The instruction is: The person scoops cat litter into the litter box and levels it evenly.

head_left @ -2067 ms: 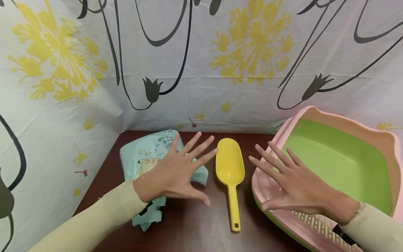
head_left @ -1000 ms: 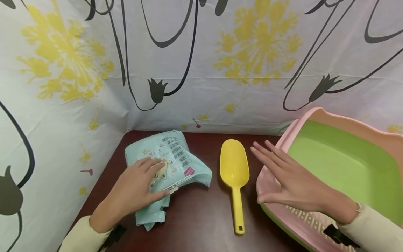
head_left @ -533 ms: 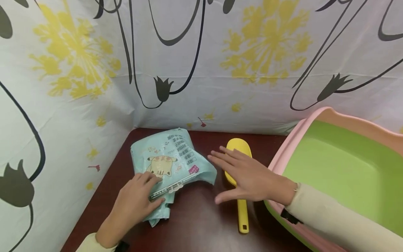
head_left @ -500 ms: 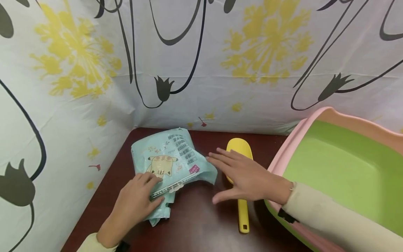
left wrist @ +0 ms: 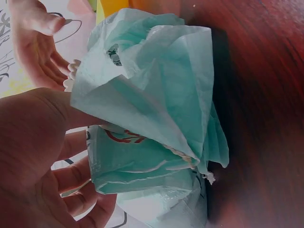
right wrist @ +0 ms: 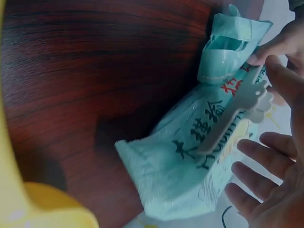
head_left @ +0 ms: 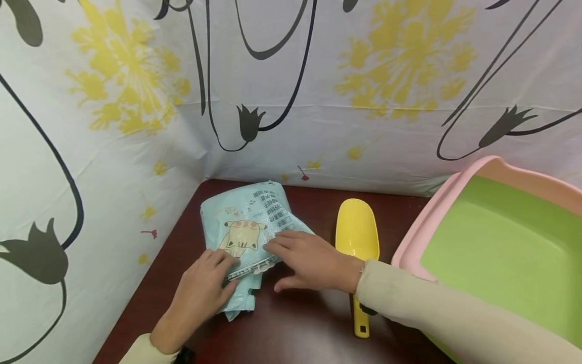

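Observation:
A light-blue plastic bag (head_left: 254, 212) with a cartoon cat print lies at the table's back left, a white bag clip (right wrist: 237, 111) across its folded mouth. My left hand (head_left: 197, 293) grips the bag's left end beside the clip, thumb below and fingers on top. In the left wrist view that thumb goes behind the loose blue flap (left wrist: 156, 85). Over the bag's right part is my right hand (head_left: 313, 263), fingers spread and thumb apart; whether its fingertips touch the bag, I cannot tell. A yellow scoop (head_left: 356, 227) lies partly under the right forearm.
On the right stands a pink and green litter tray (head_left: 500, 253), its near side hidden by my right sleeve. White patterned cloth (head_left: 291, 146) hangs behind and to the left of the dark red table (head_left: 291, 328).
Both hands were spread above the table; the left came down to the bag's clipped end. My right hand moved left from the tray, past the scoop, to the bag. The view shifted somewhat.

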A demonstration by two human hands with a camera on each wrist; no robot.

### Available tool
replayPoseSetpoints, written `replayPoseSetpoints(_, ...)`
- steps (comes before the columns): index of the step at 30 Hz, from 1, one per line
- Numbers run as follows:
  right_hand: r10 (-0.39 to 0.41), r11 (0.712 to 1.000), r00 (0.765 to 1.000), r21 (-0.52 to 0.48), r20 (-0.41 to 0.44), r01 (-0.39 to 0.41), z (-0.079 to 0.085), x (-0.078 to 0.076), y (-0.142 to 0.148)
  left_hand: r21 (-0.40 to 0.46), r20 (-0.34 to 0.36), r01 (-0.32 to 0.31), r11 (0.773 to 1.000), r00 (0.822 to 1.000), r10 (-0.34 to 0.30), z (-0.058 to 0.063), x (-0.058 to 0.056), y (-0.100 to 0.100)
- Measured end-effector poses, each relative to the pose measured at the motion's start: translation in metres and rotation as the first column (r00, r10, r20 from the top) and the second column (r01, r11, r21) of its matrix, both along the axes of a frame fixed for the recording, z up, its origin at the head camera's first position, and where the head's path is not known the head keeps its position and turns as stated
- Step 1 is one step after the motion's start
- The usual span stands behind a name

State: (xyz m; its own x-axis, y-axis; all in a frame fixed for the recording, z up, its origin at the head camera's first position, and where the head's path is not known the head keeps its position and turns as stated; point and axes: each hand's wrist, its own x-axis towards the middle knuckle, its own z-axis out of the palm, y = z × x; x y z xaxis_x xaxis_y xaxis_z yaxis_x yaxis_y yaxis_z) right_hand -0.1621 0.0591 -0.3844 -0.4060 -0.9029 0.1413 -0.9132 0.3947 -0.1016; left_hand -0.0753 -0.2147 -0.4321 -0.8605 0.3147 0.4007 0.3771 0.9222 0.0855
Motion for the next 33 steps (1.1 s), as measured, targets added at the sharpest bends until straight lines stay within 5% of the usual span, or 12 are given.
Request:
replayPoseSetpoints(6, -0.012, 1.000, 1.000, -0.021, -0.016, 0.012, -0.010, -0.003, -0.016, -0.003, -0.020, 0.018, 1.000, 1.000, -0.018, -0.002, -0.001, 0.000)
replayPoseSetpoints(15, 0.033, 0.991, 0.988, -0.125, -0.153, -0.052, -0.028, -0.010, -0.030, -0.009, -0.032, 0.020, 1.000, 0.999, -0.021, -0.004, -0.001, 0.000)
replayPoseSetpoints(33, 0.052, 0.995, 0.979, -0.074, -0.195, -0.068, -0.030, -0.012, -0.037, -0.015, 0.003, 0.007, 1.000, 1.000, -0.007, -0.004, -0.001, 0.001)
